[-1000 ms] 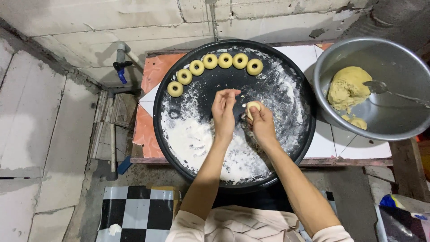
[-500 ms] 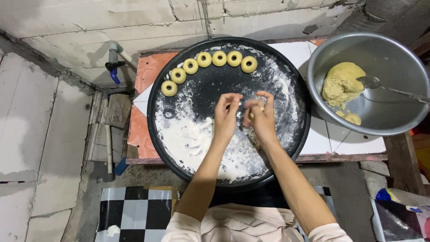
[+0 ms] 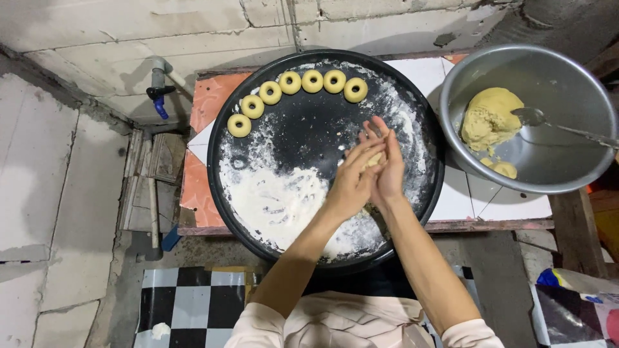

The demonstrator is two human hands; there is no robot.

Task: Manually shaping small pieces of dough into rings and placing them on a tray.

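Note:
My left hand (image 3: 353,179) and my right hand (image 3: 390,169) are pressed palm to palm over the round black tray (image 3: 222,169), with a small piece of yellow dough (image 3: 374,159) squeezed between them. Only a sliver of the dough shows. Along the tray's far rim lies a curved row of several ring-shaped dough pieces (image 3: 312,81). White flour (image 3: 277,200) is spread over the tray's near left part.
A metal bowl (image 3: 567,174) at the right holds a lump of yellow dough (image 3: 491,117) and a spoon (image 3: 541,118). The tray rests on a small tiled table (image 3: 201,103) against a concrete wall with a blue-handled tap (image 3: 158,96). Checked flooring (image 3: 187,303) lies below.
My hands, which earlier held the small dough piece with the fingertips apart, have come together flat against each other around it. The view has shifted slightly.

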